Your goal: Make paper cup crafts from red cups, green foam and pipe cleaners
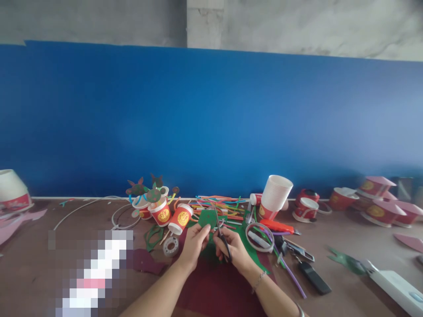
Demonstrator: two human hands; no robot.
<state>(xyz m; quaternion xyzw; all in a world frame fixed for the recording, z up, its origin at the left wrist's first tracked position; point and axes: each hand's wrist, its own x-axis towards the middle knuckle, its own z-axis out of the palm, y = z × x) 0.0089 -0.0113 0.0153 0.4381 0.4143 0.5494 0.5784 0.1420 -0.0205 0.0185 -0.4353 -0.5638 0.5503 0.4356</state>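
Observation:
My left hand (194, 243) pinches a small piece of green foam sheet (207, 218) held up over the table. My right hand (233, 248) grips black scissors (220, 231), whose blades point up at the green piece's right edge. Under both hands lie a larger green sheet (251, 253) and a dark red sheet (218, 290). A bracelet shows on my right wrist.
Red paper cups with paper flowers (155, 204) stand left of the hands, and a tape roll (171, 246) lies near them. Coloured straws (220, 204), a stack of white cups (274, 196), an orange cutter (279, 226), red bowls (376, 198) and a blue wall panel (211, 119) fill the back.

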